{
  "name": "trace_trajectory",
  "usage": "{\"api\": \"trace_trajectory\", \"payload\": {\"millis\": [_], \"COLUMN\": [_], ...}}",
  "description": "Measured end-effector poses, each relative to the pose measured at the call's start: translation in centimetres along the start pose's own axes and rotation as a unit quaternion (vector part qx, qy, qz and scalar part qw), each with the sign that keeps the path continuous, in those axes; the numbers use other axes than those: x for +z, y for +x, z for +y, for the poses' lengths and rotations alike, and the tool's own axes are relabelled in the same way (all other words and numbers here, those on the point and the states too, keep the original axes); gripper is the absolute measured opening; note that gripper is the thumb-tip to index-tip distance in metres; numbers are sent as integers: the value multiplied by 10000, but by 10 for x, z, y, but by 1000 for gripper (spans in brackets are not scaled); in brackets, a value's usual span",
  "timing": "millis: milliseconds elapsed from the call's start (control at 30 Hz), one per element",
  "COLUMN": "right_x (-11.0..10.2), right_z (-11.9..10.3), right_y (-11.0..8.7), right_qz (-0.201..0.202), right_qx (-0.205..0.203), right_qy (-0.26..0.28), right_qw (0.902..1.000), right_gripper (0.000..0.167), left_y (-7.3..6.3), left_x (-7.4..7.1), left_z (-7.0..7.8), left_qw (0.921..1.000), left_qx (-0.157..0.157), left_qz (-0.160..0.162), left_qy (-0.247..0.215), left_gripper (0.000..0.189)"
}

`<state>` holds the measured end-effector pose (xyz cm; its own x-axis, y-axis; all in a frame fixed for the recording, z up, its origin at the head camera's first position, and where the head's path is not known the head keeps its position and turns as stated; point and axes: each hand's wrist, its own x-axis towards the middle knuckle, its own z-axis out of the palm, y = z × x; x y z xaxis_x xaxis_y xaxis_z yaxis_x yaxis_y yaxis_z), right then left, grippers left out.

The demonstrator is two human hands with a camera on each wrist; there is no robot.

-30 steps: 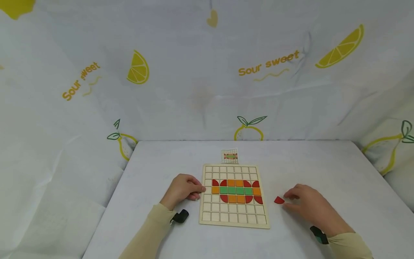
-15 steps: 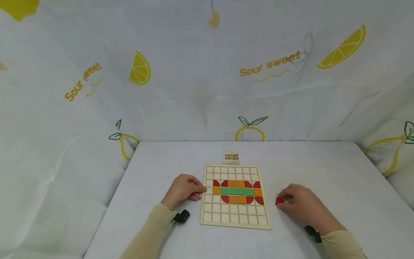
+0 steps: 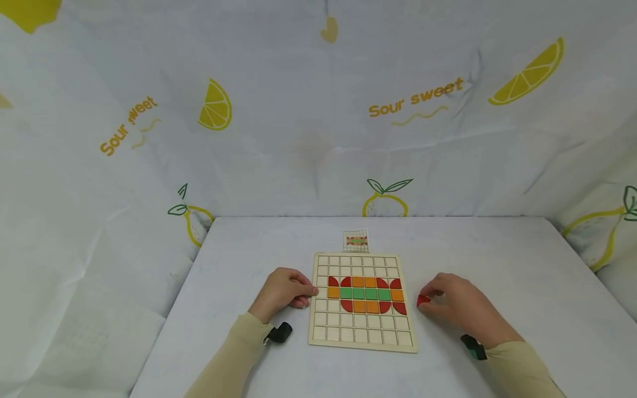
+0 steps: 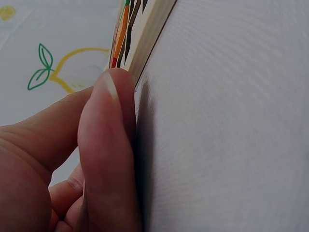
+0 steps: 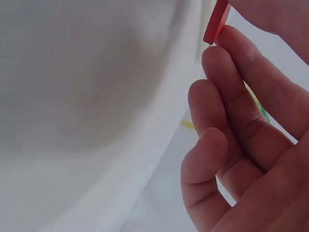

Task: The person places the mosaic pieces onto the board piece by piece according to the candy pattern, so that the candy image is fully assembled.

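Observation:
A square wooden grid board lies flat on the table, with green and orange square tiles and red quarter-round tiles forming a candy-like shape across its middle. My left hand pinches the board's left edge between thumb and forefinger; the left wrist view shows the thumb at the wooden edge. Just right of the board, my right hand pinches a red tile between thumb and forefinger. That red tile shows only in part in the right wrist view, where the other fingers curl loosely below it.
A small printed card with the same candy-like pattern lies against the board's far edge. The white table ends at a white cloth backdrop printed with lemons.
My right hand has closed its fingertips on the red tile, picked it from the table and carried it left toward the board. The left hand stays at the board's edge.

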<state>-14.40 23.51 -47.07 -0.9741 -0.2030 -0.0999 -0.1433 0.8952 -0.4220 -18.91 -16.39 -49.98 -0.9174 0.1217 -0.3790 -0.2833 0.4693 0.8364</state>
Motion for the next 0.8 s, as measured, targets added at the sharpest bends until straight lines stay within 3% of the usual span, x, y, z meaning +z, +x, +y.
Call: {"api": "trace_trajectory", "payload": {"millis": [267, 467, 800], "right_x": [7, 21, 49], "right_z": [-42, -72, -123], "right_y": [25, 44, 55], "right_qz": [9, -168, -229], "right_qx": [-706, -921, -1354], "right_qy": [138, 285, 279], "right_qw": [9974, 9952, 9901], "right_gripper": [17, 15, 14], "left_y": [-1, 0, 2], "left_x": [-2, -2, -2], "left_z": [-1, -2, -2], "left_qw": [9999, 9997, 9996], "left_qx": [82, 104, 147], "left_qz": [-26, -86, -110], "left_qy": [-129, -210, -231], "left_gripper": [25, 24, 22]}}
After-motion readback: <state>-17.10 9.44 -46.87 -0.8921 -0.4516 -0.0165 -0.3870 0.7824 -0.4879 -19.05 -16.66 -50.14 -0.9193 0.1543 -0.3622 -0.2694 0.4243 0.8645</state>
